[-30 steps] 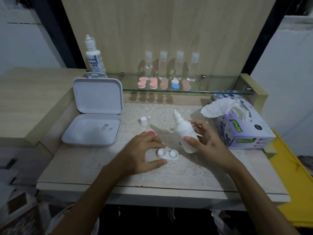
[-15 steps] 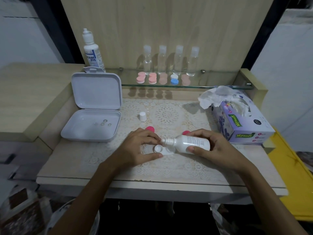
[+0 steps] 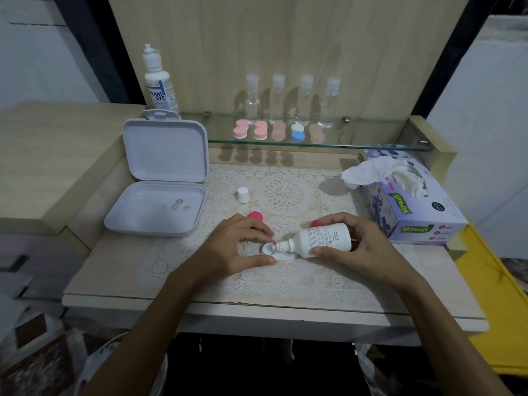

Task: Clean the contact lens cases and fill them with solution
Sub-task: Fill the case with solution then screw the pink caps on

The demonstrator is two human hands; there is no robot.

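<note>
A white contact lens case (image 3: 271,250) with its two wells uncapped lies on the lace mat (image 3: 285,192). My left hand (image 3: 237,247) pinches its left end between thumb and fingers. My right hand (image 3: 363,247) grips a white solution bottle (image 3: 323,240), tipped on its side with the nozzle over the case's left well. The right well is partly hidden under the bottle. Two pink caps (image 3: 255,216) (image 3: 314,223) lie just behind my hands. The bottle's small white cap (image 3: 243,194) stands further back.
An open white box (image 3: 160,207) with small lenses inside sits at the left. A tissue box (image 3: 411,207) stands at the right. The glass shelf (image 3: 357,145) behind carries several lens cases and clear bottles; a taller solution bottle (image 3: 158,81) stands at its left end.
My right hand tipped the bottle from upright onto its side and brought the nozzle down to the case's left well. My left hand kept hold of the case.
</note>
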